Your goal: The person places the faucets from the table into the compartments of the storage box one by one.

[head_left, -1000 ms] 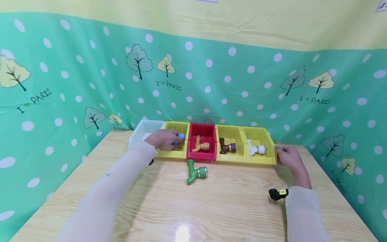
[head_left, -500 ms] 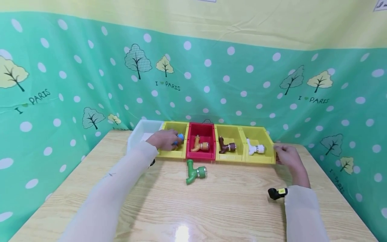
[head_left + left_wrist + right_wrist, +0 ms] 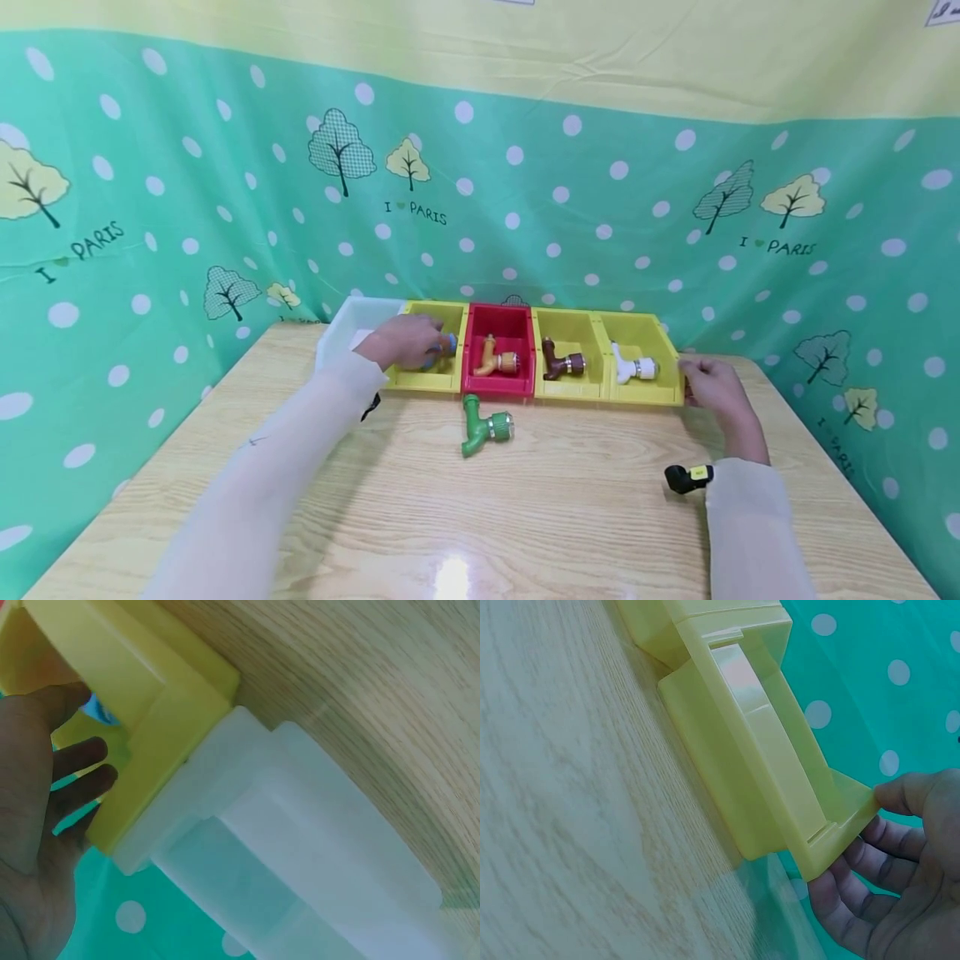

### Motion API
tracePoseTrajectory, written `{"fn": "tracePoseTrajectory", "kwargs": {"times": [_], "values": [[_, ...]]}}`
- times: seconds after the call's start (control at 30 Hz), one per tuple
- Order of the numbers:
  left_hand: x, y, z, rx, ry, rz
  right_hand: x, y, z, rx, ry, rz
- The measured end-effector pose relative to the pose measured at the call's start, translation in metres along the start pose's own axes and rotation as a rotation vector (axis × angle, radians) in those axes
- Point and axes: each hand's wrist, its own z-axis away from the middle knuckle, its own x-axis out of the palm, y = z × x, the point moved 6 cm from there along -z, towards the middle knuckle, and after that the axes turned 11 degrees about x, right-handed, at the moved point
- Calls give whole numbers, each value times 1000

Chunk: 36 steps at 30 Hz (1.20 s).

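My left hand (image 3: 405, 340) is over the second bin from the left, a yellow bin (image 3: 427, 382), beside a blue tap (image 3: 451, 343) partly hidden beneath it. In the left wrist view the fingers look loose and spread apart, and a bit of the blue tap (image 3: 99, 711) shows by the thumb. At the row's far end, my right hand (image 3: 718, 387) pinches the side edge of the rightmost yellow bin (image 3: 840, 844) between thumb and fingers. That bin holds a white tap (image 3: 636, 369). On the table in front of the row lies a green tap (image 3: 486, 427).
A whitish translucent bin (image 3: 337, 332) ends the row at the left. An orange tap (image 3: 497, 360) lies in the red bin (image 3: 498, 386), and a brown tap (image 3: 562, 363) in the yellow bin beside it. Behind the wooden table (image 3: 555, 508) hangs a green dotted cloth (image 3: 525, 208).
The left hand has shifted slightly, lifting a little off the blue tap, which shows more below the fingers. The right hand keeps its hold on the bin edge.
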Motion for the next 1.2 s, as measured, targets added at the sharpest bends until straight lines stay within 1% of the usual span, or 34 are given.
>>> {"fn": "tracePoseTrajectory", "kwargs": {"times": [0.07, 0.27, 0.43, 0.5, 0.6, 0.7, 0.8, 0.9, 1.2], "values": [[-4, 0, 1, -6, 23, -5, 0, 0, 0, -2, -1, 1], [-13, 6, 5, 2, 110, -51, -1, 0, 0, -2, 11, 6], [-21, 14, 14, 0, 232, -91, -1, 0, -1, 7, 2, -2], [-24, 20, 20, 16, 288, -107, -1, -1, -1, 8, 3, -2], [-30, 32, 27, 60, 359, -135, -1, -1, -1, 7, 3, -1], [-35, 45, 32, 108, 404, -174, -1, -1, -1, 4, 3, -3], [-38, 59, 34, 156, 431, -199, -1, -1, -1, 3, 2, -2], [-38, 71, 34, 199, 436, -200, -1, -1, 0, 3, 4, 0], [-31, 103, 29, 332, 448, -193, 0, 1, -1, -2, 4, -8]]}}
